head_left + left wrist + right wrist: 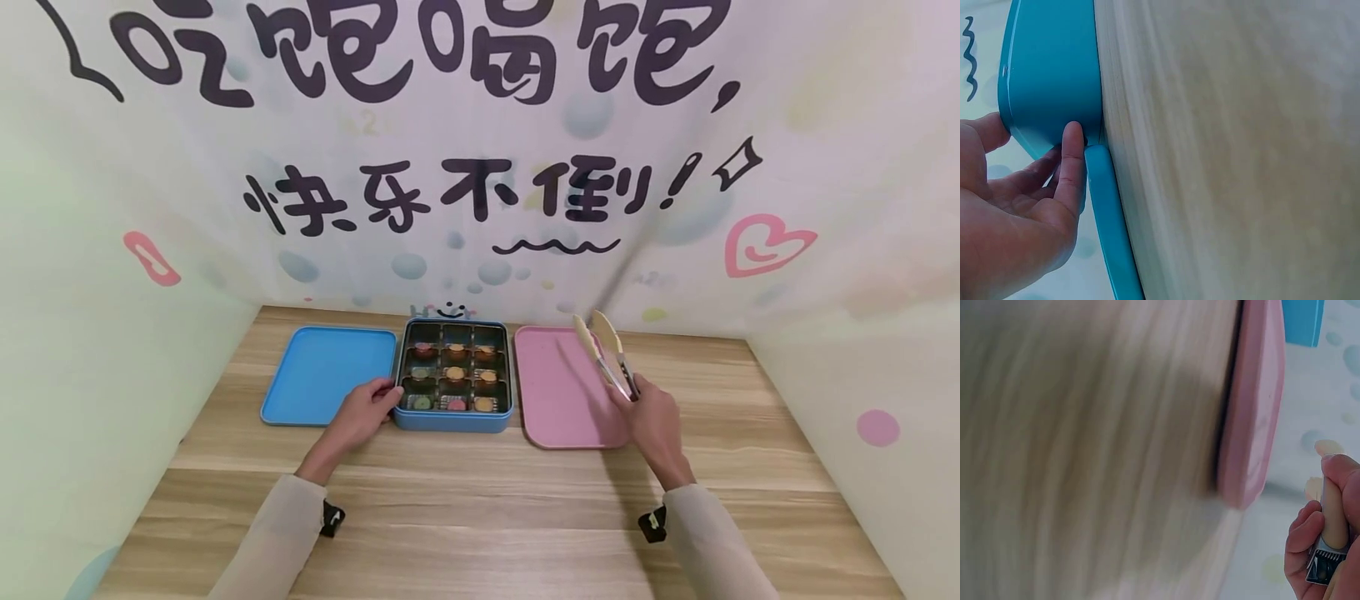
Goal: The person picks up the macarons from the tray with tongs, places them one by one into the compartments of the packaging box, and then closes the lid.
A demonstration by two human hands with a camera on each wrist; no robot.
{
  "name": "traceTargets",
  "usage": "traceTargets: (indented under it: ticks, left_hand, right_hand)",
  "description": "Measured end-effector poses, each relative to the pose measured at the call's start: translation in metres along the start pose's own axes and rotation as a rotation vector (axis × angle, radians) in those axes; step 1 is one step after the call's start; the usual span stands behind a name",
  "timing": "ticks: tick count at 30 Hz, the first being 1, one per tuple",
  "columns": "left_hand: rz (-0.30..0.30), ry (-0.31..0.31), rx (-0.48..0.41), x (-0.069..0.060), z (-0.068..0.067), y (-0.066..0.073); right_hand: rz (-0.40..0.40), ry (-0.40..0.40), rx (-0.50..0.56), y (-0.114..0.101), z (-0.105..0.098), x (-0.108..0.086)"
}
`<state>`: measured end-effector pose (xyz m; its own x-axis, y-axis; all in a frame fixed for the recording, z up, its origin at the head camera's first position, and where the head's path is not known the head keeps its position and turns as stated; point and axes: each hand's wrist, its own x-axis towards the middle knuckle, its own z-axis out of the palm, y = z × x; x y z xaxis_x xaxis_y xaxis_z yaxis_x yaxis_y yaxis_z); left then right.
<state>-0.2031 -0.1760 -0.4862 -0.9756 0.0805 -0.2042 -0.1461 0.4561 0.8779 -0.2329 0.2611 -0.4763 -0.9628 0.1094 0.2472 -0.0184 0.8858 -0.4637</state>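
Note:
A blue lidless box point(452, 422) with a dark divided insert stands on the table. In its compartments lie several small round pieces, tan, green and reddish, perhaps biscuits point(455, 373). My left hand point(365, 410) holds the box's front left corner; in the left wrist view the thumb point(992, 130) touches the rim and the other fingers rest against the side. My right hand point(654, 423) grips a pair of tongs point(622, 367) above the right part of the pink tray point(562, 392). The tongs' pale tips point up and away, spread apart, with nothing between them.
Left of the box lies a blue lid or shallow tray point(330, 375), close to the box's side. The wooden table point(465, 517) ends at a printed wall point(375, 283) behind, with side walls at left and right.

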Motion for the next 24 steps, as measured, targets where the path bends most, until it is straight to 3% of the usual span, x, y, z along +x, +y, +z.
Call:
traceTargets:
  ticks: [12,24]
  left_hand:
    - [-0.003,-0.010,-0.009,0.001,0.001,-0.002]
    - [-0.004,-0.003,-0.001,0.001,0.000,-0.003]
  right_hand:
    - [0.145,0.011,-0.072,0.039,-0.015,-0.008]
    - [0.233,-0.121,-0.108,0.059,-0.019,-0.013]
